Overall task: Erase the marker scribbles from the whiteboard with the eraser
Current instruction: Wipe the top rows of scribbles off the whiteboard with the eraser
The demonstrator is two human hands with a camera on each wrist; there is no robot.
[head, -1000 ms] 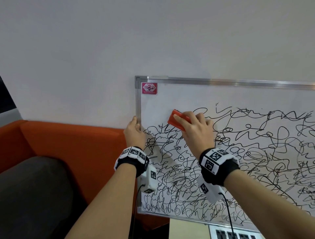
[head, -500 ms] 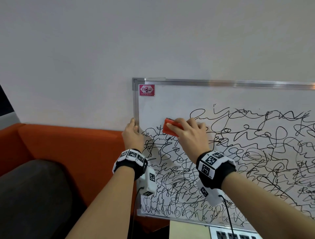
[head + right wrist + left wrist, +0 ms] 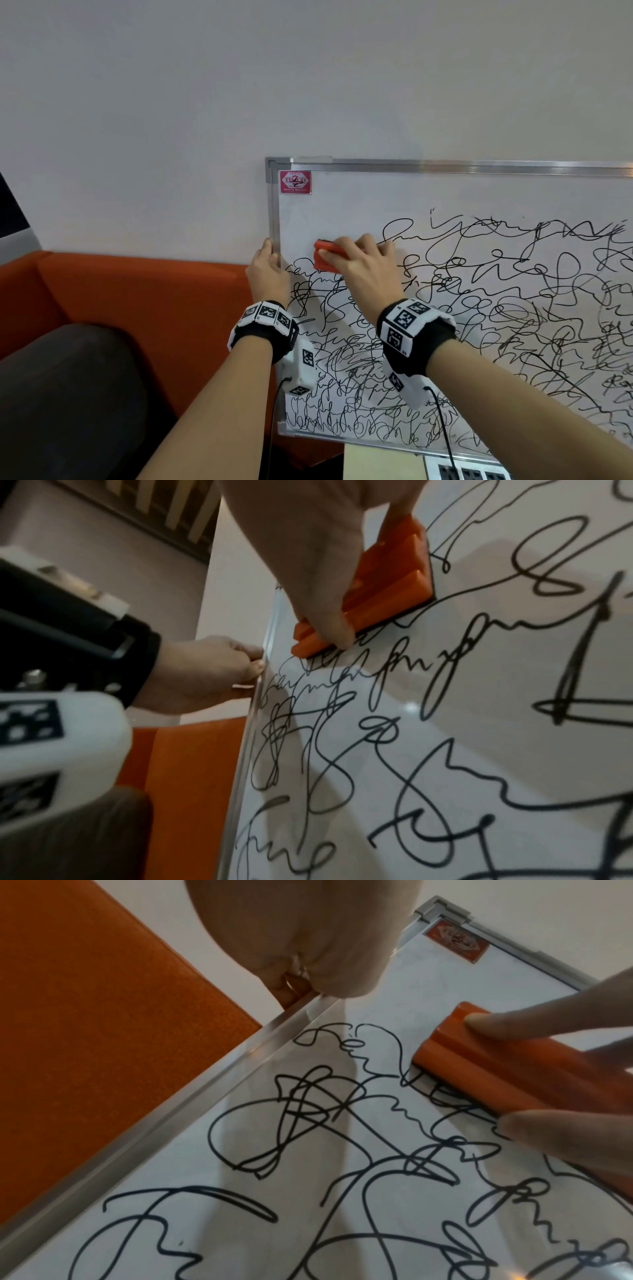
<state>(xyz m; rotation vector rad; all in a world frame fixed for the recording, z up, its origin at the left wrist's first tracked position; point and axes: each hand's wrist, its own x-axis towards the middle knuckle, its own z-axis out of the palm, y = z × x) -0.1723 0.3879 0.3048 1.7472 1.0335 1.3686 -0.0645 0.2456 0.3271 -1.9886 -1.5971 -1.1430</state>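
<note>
A metal-framed whiteboard (image 3: 342, 209) leans against the wall, covered in black marker scribbles (image 3: 513, 291) except a wiped strip near its top left. My right hand (image 3: 363, 270) grips an orange eraser (image 3: 327, 256) and presses it flat on the board near the left edge. In the right wrist view the eraser (image 3: 387, 580) sits at the top of the scribbles, my thumb along its lower side. My left hand (image 3: 267, 270) holds the board's left frame (image 3: 273, 212), thumb on the front. The left wrist view has the eraser (image 3: 496, 1064) beside the frame (image 3: 205, 1085).
An orange sofa back (image 3: 137, 298) with a dark grey cushion (image 3: 65, 394) stands left of the board. A red brand sticker (image 3: 295, 182) marks the board's top left corner. Below the board are a pale surface (image 3: 376, 462) and a white power strip (image 3: 462, 471). Plain wall fills the space above.
My right hand has slid the eraser leftward and slightly down toward the board's left frame. The left hand has kept its hold on the frame.
</note>
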